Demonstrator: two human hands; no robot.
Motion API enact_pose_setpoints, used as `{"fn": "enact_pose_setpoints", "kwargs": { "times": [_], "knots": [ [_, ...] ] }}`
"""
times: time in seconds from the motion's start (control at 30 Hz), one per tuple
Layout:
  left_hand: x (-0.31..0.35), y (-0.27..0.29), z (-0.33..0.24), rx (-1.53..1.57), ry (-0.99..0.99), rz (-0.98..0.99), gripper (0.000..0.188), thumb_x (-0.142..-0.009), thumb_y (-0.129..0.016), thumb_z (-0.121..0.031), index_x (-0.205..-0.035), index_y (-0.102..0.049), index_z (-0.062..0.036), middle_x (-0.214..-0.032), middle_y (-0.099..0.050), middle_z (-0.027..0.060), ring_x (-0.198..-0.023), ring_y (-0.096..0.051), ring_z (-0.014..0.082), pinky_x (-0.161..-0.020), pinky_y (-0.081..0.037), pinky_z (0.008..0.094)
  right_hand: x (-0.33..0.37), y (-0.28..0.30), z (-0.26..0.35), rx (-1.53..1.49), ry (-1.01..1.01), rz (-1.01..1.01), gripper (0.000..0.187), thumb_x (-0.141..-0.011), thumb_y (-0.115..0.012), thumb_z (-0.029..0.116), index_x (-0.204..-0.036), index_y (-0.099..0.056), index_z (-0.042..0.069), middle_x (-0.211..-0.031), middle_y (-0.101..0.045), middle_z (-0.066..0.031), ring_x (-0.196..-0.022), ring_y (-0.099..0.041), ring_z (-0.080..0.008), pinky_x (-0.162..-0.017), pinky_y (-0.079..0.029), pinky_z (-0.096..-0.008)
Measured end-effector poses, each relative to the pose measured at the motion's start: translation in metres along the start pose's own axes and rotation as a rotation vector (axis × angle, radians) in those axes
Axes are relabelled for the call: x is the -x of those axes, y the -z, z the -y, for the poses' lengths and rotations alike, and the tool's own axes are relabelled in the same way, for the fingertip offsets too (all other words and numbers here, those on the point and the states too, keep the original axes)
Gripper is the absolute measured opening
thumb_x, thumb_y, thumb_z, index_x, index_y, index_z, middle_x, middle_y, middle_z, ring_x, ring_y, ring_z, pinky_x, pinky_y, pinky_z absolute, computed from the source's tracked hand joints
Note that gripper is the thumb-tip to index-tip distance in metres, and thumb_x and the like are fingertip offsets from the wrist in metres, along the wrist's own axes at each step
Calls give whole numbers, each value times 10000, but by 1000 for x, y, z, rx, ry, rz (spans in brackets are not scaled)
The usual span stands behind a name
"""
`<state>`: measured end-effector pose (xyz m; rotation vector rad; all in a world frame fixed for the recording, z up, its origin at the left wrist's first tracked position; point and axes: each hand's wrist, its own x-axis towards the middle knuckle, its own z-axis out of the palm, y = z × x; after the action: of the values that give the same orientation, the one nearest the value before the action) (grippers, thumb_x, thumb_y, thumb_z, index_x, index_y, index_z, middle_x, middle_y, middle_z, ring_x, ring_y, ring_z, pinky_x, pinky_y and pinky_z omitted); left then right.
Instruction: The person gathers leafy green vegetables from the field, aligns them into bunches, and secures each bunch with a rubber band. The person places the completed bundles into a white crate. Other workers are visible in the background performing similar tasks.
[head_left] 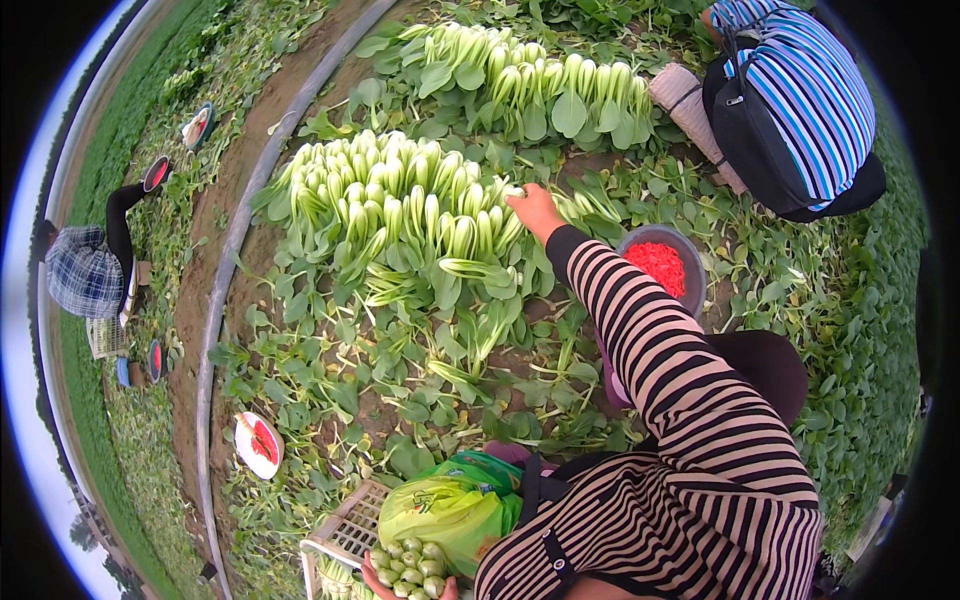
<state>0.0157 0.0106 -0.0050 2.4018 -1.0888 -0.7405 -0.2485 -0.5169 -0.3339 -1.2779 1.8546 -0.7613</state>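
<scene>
Long rows of bok choy (390, 185) lie on the leafy ground, pale stalk bases upward and leaves hanging down. My right hand (538, 212), its arm in a striped sleeve, reaches to the right end of the nearer row. Its fingers are closed on the pale base of a bok choy (514, 192). At the lower edge my left hand (374, 578) is wrapped round a bunch of bok choy (410, 568), whose rounded green bases face up. Most of that hand and the bunch's leaves are out of sight.
By my right forearm stands a grey bowl (693, 262) of small red pieces. A yellow-green plastic bag (440, 508) and a plastic crate (350, 520) are near my left hand. A grey hose (238, 225) runs along the left. Two other people (805, 100) work nearby.
</scene>
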Motion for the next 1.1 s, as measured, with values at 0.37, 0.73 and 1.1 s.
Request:
{"fn": "enact_pose_setpoints", "kwargs": {
  "times": [0.37,0.73,1.1],
  "knots": [
    [4,0,1,-24,-44,-17,1223,-564,-875,-193,-1512,-135,29,-1482,-296,267,-1356,-343,365,-1139,-269,456,13,40,21,-647,200,-116,329,-819,-759,137,-1080,-620,-7,-951,-669,-44,-865,-616,-116,-780,-494,-272],
    [9,-3,3,47,-73,-65,1168,-598,-871,-153,-1509,-161,26,-1465,-330,253,-1329,-379,345,-1126,-293,436,13,141,39,-1153,-88,107,301,-933,-632,336,-1105,-546,104,-964,-641,-67,-805,-628,-186,-816,-532,-379],
    [3,-3,9,-13,-146,-55,1163,-595,-860,-161,-1510,-163,18,-1452,-343,256,-1325,-381,359,-1122,-294,457,55,21,10,-800,-312,13,225,-803,-748,107,-871,-559,7,-672,-574,-48,-518,-515,-138,-458,-423,-297]
  ]
}}
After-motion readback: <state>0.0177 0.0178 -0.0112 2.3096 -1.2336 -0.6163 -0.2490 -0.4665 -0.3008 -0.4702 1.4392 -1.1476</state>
